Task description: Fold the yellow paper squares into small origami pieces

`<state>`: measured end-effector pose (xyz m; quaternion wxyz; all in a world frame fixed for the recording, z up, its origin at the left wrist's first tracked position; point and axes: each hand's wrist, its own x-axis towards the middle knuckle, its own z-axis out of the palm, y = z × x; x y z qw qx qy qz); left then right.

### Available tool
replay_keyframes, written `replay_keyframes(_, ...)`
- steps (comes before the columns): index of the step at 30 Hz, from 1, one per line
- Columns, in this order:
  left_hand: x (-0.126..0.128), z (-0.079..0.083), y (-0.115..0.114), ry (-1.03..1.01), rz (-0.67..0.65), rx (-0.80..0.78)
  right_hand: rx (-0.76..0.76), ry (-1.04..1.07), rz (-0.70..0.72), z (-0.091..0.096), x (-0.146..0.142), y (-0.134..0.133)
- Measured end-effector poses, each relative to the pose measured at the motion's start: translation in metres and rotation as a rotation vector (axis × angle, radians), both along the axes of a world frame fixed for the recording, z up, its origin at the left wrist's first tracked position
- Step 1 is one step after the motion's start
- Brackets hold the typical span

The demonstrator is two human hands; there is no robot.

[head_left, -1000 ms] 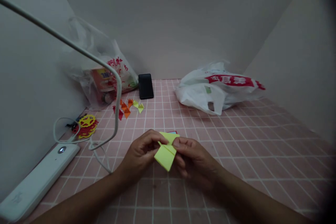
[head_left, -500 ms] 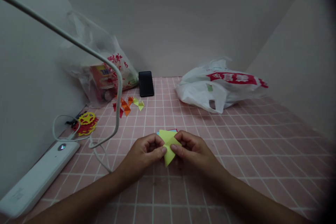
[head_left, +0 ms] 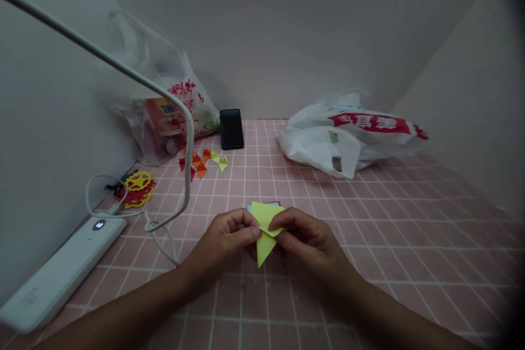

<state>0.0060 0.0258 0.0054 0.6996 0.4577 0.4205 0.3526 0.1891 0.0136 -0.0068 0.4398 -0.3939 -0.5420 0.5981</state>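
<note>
The desk (head_left: 410, 262), tiled in pink squares, runs back to the rear wall (head_left: 254, 38) and is closed in by a left wall (head_left: 45, 98) and a right wall (head_left: 471, 120). Open room lies mostly to the right of the hands, and in front of them up to the phone (head_left: 232, 130). On the left, a cable (head_left: 188, 175) arcs across the view, and a power bank (head_left: 61, 279) with a lit display lies along the wall.

Two bags are at the back: a clear bag (head_left: 194, 98) on the left, beside the phone, and a white bag (head_left: 314, 145) on the right. Near the clear bag sit small folded pieces (head_left: 200, 169): two yellow shapes, about three orange, at least two red; the cable hides part of them. One yellow cutout (head_left: 138, 180) lies on red ones, whose number I cannot tell.

The yellow paper (head_left: 264, 213) is between the hands, just in front of a blue sheet (head_left: 250, 208) that is mostly hidden. Both forearms reach in from the lower corners, wrists turned inward. The left hand (head_left: 233, 232) is clamped on the paper's left edge, thumb on top. The right hand (head_left: 309, 235) pinches a flap at its right edge, index finger bent over it, thumb lower.
</note>
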Motion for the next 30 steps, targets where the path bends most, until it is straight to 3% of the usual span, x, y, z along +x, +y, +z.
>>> replay_keyframes(7, 0.000, -0.003, 0.000, -0.003, -0.040, -0.065, 0.137, -0.122, -0.013, -0.004, 0.004, 0.002)
replay_keyframes(14, 0.000, 0.001, 0.001, 0.020, -0.053, -0.045, 0.267, -0.259, -0.027, 0.009, 0.002, 0.001)
replay_keyframes(21, -0.001, -0.001, 0.002, 0.083, -0.011, 0.044, -0.075, -0.012, -0.003, 0.009, -0.001, 0.003)
replay_keyframes(30, -0.002, 0.001, 0.004, 0.129, -0.047, 0.108, -0.202, 0.053, -0.012, 0.011, -0.002, 0.007)
